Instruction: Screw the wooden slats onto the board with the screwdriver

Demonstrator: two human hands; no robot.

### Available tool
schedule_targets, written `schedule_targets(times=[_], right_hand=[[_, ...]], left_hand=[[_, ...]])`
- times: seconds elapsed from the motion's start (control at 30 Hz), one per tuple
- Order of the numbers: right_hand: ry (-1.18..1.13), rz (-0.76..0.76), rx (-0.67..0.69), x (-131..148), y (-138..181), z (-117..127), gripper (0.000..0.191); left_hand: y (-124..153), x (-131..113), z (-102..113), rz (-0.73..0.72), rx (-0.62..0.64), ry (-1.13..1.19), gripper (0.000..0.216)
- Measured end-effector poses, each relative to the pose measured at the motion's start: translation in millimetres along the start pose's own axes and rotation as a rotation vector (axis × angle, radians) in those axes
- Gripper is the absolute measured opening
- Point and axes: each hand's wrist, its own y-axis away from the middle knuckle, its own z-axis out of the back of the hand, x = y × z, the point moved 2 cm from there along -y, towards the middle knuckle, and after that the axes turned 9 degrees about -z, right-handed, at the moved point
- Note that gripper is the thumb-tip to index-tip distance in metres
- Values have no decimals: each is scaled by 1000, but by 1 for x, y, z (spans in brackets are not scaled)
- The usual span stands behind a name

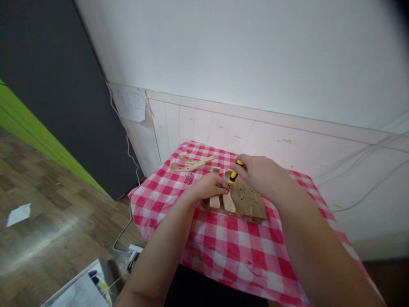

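Observation:
My right hand (257,170) is wrapped round the handle of a yellow and black screwdriver (233,175), tilted with its tip down to the left. The tip meets a pale wooden hook (229,202) lying on a brown wooden board (251,200). My left hand (211,186) rests over this hook and a second wooden hook (214,201) beside it. Its fingers are closed at the screwdriver's tip; whatever they pinch is too small to make out. Both hooks are partly covered by the left hand.
Further wooden hooks (188,165) and a few screws (189,178) lie left of the board on the red checked tablecloth (166,194). A white wall (223,55) rises behind the table. On the floor stand an open box (96,273) and a white cable (119,238).

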Motion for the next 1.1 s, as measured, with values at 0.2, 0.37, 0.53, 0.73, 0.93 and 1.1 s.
schedule_targets(times=[0.2,0.37,0.53,0.73,0.93,1.1], right_hand=[[-252,266,82,-9,6,5,33],[32,21,57,-15,1,7,48],[-25,29,9,-11,-8,-6,41],[-200,186,62,-13,2,1,35],[96,-65,10,-12,-5,0,50],[-91,45,-17,-7,-4,-5,34]], left_hand=[[1,-1,0,-8,-6,36,13],[1,0,-1,10,-14,62,14],[1,4,-1,-23,18,58,14],[1,7,-2,-40,11,100,13],[2,3,-1,-15,6,113,14],[1,5,0,-14,5,73,13]])
